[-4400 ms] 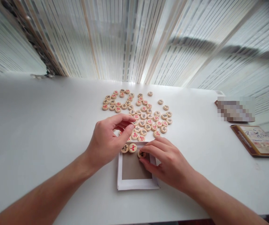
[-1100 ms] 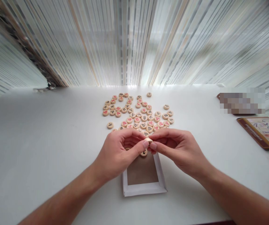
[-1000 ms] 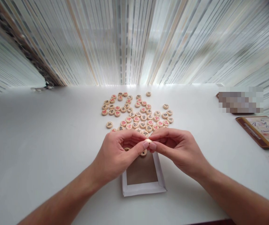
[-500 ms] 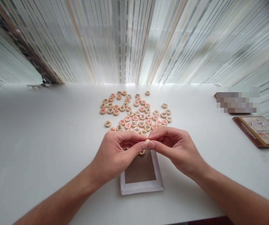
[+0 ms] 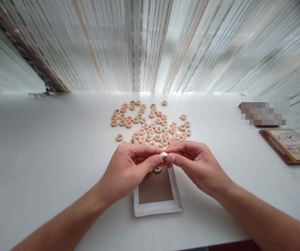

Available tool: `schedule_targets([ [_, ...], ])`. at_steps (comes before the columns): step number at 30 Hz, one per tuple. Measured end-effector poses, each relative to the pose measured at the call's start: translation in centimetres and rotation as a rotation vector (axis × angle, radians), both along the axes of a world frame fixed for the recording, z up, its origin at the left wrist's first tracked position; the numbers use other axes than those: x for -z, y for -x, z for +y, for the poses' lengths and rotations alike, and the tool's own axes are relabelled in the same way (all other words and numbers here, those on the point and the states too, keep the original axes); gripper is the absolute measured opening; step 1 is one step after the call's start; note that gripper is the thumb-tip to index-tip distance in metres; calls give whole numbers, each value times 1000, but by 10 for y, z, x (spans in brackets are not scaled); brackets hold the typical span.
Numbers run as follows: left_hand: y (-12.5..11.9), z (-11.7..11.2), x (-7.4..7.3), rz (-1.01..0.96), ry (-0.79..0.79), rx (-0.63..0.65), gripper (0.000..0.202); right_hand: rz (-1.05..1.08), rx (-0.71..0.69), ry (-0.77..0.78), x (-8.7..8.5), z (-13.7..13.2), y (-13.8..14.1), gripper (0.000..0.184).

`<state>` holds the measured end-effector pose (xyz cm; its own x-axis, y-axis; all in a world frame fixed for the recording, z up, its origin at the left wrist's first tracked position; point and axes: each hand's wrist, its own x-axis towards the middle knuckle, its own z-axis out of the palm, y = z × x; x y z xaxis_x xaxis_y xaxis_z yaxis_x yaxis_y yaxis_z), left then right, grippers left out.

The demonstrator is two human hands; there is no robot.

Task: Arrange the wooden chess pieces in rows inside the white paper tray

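Note:
A round wooden xiangqi piece (image 5: 164, 156) with a black mark is pinched between the fingertips of my left hand (image 5: 132, 164) and my right hand (image 5: 195, 162). Both hands hold it above the far end of a shallow white box tray (image 5: 159, 208) with a brown bottom. Another xiangqi piece (image 5: 157, 169) lies in the tray's far end, partly covered by my left thumb. Beyond my hands, many loose xiangqi pieces (image 5: 150, 130) with red or black characters are spread over the table. My fingers hide the nearest ones and the tray's far edge.
On the right of the white table (image 5: 61, 167) lies a flat brown and cream box lid (image 5: 288, 145) with printed writing. Behind it is a blurred-out item (image 5: 263, 113). A striped string curtain (image 5: 150, 45) hangs along the table's far edge.
The held piece has been tilted between my fingertips, so its black marking now shows toward me. Both hands stay nearly in place; the tray and loose pieces look unmoved.

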<state>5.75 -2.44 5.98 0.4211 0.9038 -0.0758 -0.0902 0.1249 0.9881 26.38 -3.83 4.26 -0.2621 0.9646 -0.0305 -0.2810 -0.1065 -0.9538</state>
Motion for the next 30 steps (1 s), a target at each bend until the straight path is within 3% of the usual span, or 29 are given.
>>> schedule_targets([
  [9, 1, 2, 0, -86, 76, 14, 27, 26, -5, 109, -4, 2, 0, 17],
  [18, 2, 2, 3, -157, 148, 37, 32, 7, 26, 89, -2, 3, -1, 19],
  [25, 2, 3, 2, -160, 134, 41, 29, 20, 13, 66, -3, 2, -1, 26],
  [30, 0, 3, 1, -129, 123, 38, 31, -17, 76, 23, -4, 0, 1, 28],
])
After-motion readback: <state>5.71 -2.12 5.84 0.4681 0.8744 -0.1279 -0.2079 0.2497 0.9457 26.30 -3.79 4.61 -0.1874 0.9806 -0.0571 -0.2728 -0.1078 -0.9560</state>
